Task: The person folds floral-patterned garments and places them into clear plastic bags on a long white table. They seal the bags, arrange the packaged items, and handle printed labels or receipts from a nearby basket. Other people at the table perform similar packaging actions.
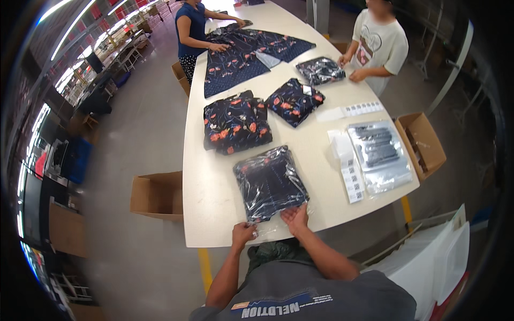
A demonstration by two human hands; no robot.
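A folded dark garment with orange flowers, inside a clear plastic bag (270, 182), lies flat near the table's front edge. My left hand (244, 234) pinches the near left corner of the bag's plastic. At the near right corner, my right hand (295, 218) is palm up with its fingers at the bag's edge, partly beneath it; whether it grips the plastic is not clear. Beyond the bag sits a stack of folded floral garments (237, 124), and to its right another folded floral garment (296, 102) with a white tag.
Clear plastic bags (379, 156) and strips of printed stickers (351, 180) lie on the table (213, 216) at right. Cardboard boxes stand left (156, 196) and right (421, 144). One person handles a spread floral garment (237, 60); another touches a bagged garment (321, 71).
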